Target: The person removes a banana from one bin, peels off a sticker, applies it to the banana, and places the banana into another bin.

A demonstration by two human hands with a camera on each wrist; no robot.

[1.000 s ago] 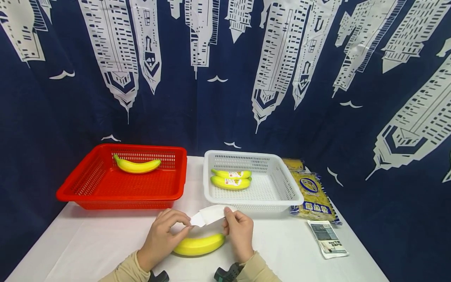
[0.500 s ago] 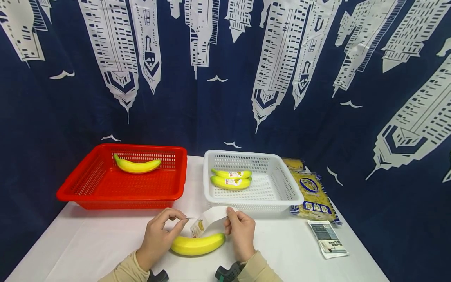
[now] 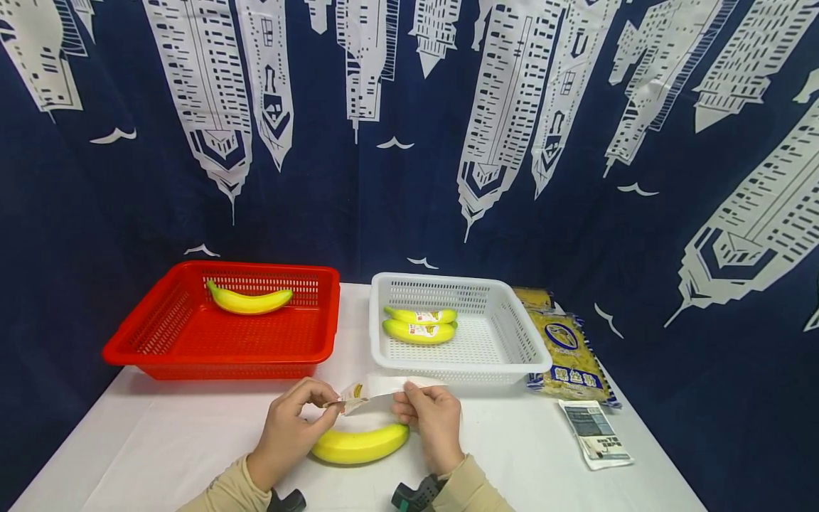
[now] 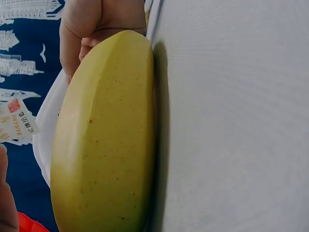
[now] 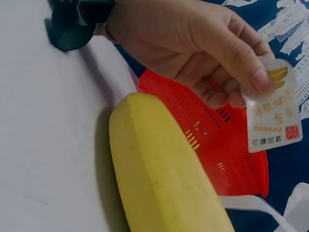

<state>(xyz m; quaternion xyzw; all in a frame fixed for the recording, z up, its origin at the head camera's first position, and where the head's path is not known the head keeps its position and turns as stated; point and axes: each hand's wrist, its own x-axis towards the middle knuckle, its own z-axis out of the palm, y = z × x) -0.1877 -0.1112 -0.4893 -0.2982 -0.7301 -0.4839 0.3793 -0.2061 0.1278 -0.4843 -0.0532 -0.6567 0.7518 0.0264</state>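
Observation:
On the white table a yellow banana (image 3: 361, 446) lies crosswise, just in front of both hands. My left hand (image 3: 288, 430) pinches a small printed label (image 5: 274, 113) between thumb and fingertip; the label bears a banana picture and orange lettering. Thumb and fingers of my right hand (image 3: 434, 424) pinch a white paper strip (image 3: 384, 385), which runs toward the label above the banana. From the left wrist the banana fills the middle, and the label's printed end shows at the left edge. My left palm hides the banana's left tip in the head view.
A red basket (image 3: 220, 373) at the back left holds one banana (image 3: 249, 303). Two labelled bananas (image 3: 419, 332) lie in the white basket (image 3: 461, 370) at the back. Yellow food packets (image 3: 569, 355) and a stack of printed paper (image 3: 596, 435) sit at the right edge.
The label, first showing its white back, has turned to show its print and now sits higher at my left fingertips. My right hand has shifted slightly left along the strip. The banana stays put.

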